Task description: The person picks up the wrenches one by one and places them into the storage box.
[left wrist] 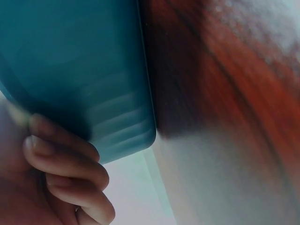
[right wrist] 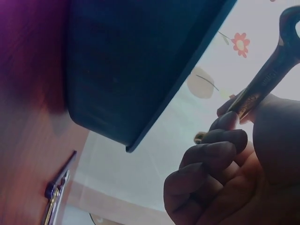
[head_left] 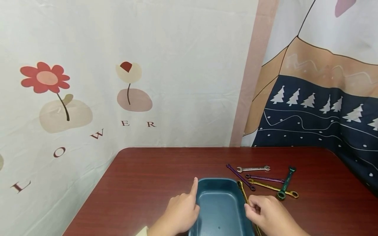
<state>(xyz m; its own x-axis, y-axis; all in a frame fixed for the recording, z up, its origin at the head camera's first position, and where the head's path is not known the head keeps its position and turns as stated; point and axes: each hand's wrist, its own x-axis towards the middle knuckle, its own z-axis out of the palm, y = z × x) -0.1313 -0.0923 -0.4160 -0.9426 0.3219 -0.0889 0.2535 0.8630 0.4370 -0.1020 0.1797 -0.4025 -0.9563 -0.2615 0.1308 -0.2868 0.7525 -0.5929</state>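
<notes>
Red-brown table (head_left: 165,170) — gold wrench (head_left: 242,190) between pinched fingers of right hand (head_left: 271,213), near blue bin (head_left: 218,183).

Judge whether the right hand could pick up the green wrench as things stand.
Probably not just now: the right hand already holds a gold wrench. Otherwise the way looks open, since the green wrench lies nearby, uncovered, across a second gold wrench.

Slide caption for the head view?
Right hand holding a gold wrench near a blue tray, left hand at the tray's other side, five more wrenches lying on the table.
</notes>
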